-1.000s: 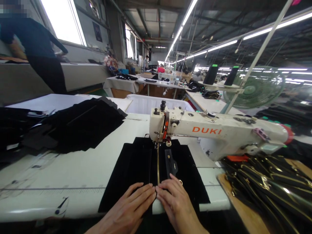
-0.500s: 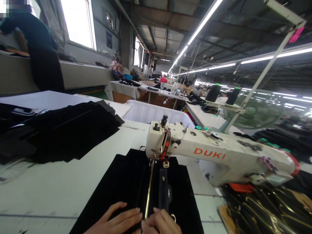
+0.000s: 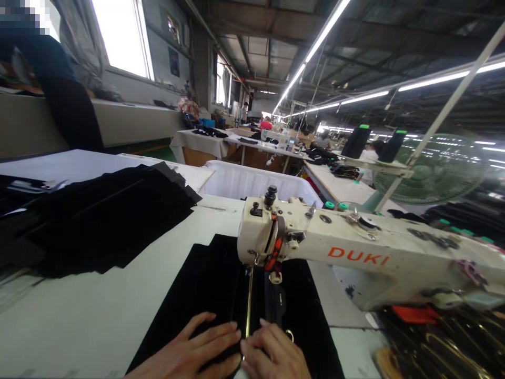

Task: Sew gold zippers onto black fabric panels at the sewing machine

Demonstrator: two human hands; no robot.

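A black fabric panel (image 3: 201, 284) lies on the white table, its far part under the head of a cream sewing machine (image 3: 311, 255) lettered DUKI. A narrow gold strip (image 3: 249, 305) runs down the panel from the needle area. My left hand (image 3: 211, 345) rests flat on the panel left of the strip, fingers stretched out. Pinched fingers of my right hand (image 3: 276, 350) hold the near end of the gold strip. Close to that hand are a dark zip pocket band (image 3: 278, 302) and a small gold ring (image 3: 290, 335). The needle itself is hidden.
Stacked black fabric pieces (image 3: 114, 216) lie to the left. Behind the machine stands a white plastic bin (image 3: 256, 181). Black pieces with gold edging (image 3: 445, 342) lie at the lower right. Thread cones (image 3: 357, 141) and a green fan (image 3: 430, 168) stand beyond. A person (image 3: 71, 105) bends over the left counter.
The panel has fed farther under the machine head, and the zip pocket band now shows less. Both hands keep their pose beside the strip. The view has shifted slightly.
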